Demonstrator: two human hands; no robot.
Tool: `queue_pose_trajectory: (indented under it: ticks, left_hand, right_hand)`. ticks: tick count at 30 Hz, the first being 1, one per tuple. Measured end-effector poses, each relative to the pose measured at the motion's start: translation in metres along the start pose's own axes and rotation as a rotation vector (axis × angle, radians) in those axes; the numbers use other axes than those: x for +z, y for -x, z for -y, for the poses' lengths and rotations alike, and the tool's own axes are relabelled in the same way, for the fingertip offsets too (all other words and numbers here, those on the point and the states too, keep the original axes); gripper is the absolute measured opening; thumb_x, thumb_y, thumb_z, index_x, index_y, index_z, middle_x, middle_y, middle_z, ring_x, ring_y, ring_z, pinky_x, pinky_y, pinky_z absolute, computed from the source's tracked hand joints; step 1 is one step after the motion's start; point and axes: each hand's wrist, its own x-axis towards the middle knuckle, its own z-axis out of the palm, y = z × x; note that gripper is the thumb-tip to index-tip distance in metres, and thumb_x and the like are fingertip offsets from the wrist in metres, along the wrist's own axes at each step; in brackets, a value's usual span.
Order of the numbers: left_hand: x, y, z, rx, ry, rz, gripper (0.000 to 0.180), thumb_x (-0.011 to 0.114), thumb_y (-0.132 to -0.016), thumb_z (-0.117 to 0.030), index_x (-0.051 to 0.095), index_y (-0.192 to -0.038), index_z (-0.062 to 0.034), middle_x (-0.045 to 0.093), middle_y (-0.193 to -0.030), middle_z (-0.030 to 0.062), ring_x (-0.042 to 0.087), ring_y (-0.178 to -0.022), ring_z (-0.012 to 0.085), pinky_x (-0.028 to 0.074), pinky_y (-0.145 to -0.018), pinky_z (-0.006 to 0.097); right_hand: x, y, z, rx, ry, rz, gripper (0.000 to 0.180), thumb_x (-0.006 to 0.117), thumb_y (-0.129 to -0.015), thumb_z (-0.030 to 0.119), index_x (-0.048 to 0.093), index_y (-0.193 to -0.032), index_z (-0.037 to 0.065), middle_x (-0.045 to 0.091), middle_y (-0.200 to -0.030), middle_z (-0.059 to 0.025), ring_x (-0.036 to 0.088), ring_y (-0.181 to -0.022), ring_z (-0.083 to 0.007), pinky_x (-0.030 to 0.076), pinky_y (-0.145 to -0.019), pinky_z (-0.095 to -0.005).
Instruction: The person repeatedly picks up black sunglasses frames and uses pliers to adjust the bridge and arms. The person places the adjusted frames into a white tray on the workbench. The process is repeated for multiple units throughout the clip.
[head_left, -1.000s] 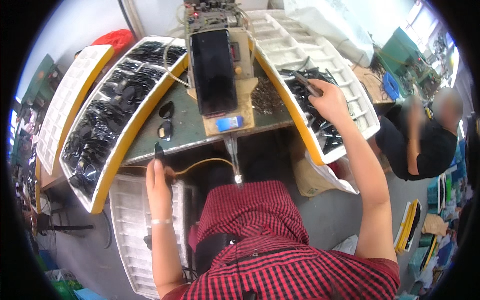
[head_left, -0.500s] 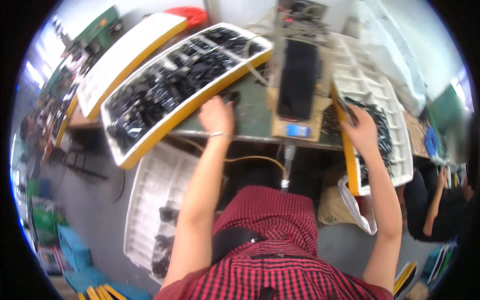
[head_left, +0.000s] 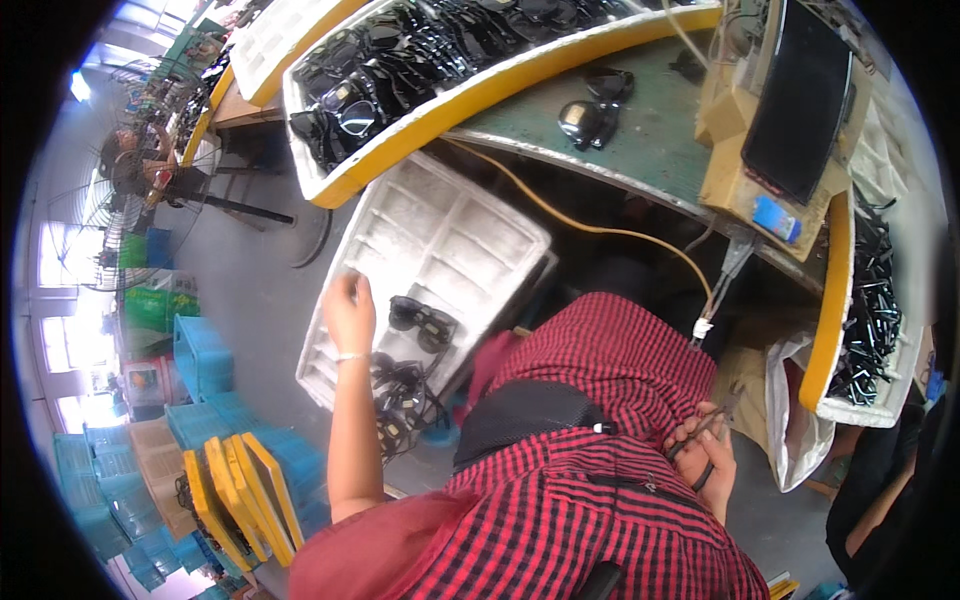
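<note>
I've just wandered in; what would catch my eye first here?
Probably the red-and-black checked clothing filling the lower middle, and the yellow-edged tray at the top, crowded with dark glasses. Next comes the white tray left of centre, with dark sunglasses in it and the left grip in front of it. At upper right, a black phone-like slab stands out.

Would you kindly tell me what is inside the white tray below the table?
Dark glasses lie in its nearer part; whatever the left hand and forearm cover is hidden.
</note>
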Motion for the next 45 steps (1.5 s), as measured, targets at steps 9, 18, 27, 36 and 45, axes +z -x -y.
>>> queue_pose_trajectory:
  ticks: [9,18,27,36,45]
  left_hand:
    - [0.075,0.023,0.011,0.746,-0.250,0.477,0.024,0.062,-0.068,-0.004,0.068,-0.091,-0.0083,0.065,-0.100,0.0089,0.056,-0.101,0.0303,0.044,-0.090,0.041]
    - [0.111,-0.001,0.023,0.920,-0.577,0.941,0.031,0.062,-0.067,-0.012,0.071,-0.097,-0.0123,0.068,-0.096,0.0050,0.057,-0.101,0.0259,0.043,-0.090,0.040]
    - [0.101,0.007,0.038,1.048,-0.530,0.618,0.013,0.069,-0.075,-0.013,0.069,-0.089,-0.0106,0.068,-0.087,0.0072,0.060,-0.092,0.0274,0.046,-0.086,0.040]
    - [0.031,-0.014,-0.036,0.127,0.715,-0.062,0.022,0.060,-0.094,-0.013,0.062,-0.111,0.0006,0.065,-0.095,0.0102,0.065,-0.088,0.0218,0.052,-0.075,0.032]
    - [0.000,0.108,-0.259,0.321,0.662,1.934,0.013,0.061,-0.091,-0.012,0.063,-0.095,0.0008,0.063,-0.082,0.0043,0.064,-0.072,0.0123,0.049,-0.067,0.025]
  right_hand:
    - [0.035,-0.014,0.014,0.014,0.256,0.104,0.039,0.056,-0.087,0.005,0.047,-0.125,-0.001,0.057,-0.098,-0.0112,0.056,-0.091,-0.0214,0.047,-0.085,-0.0357]
    - [0.019,0.011,-0.017,-0.072,0.074,0.058,0.039,0.056,-0.089,0.006,0.046,-0.126,0.000,0.057,-0.098,-0.0111,0.057,-0.092,-0.0233,0.049,-0.085,-0.0383]
    - [0.010,0.019,-0.016,-0.071,0.090,0.054,0.040,0.053,-0.093,0.009,0.043,-0.131,0.003,0.060,-0.110,-0.0162,0.059,-0.104,-0.0259,0.046,-0.095,-0.0405]
    - [0.047,0.036,-0.009,-0.366,0.796,0.193,0.047,0.060,-0.093,0.008,0.046,-0.138,0.002,0.056,-0.085,0.0019,0.052,-0.082,-0.0061,0.042,-0.078,-0.0212]
    - [0.073,0.016,0.025,-0.950,1.197,0.189,0.032,0.075,-0.077,0.009,0.064,-0.107,0.003,0.054,-0.070,-0.0028,0.048,-0.059,-0.0097,0.038,-0.055,-0.0246]
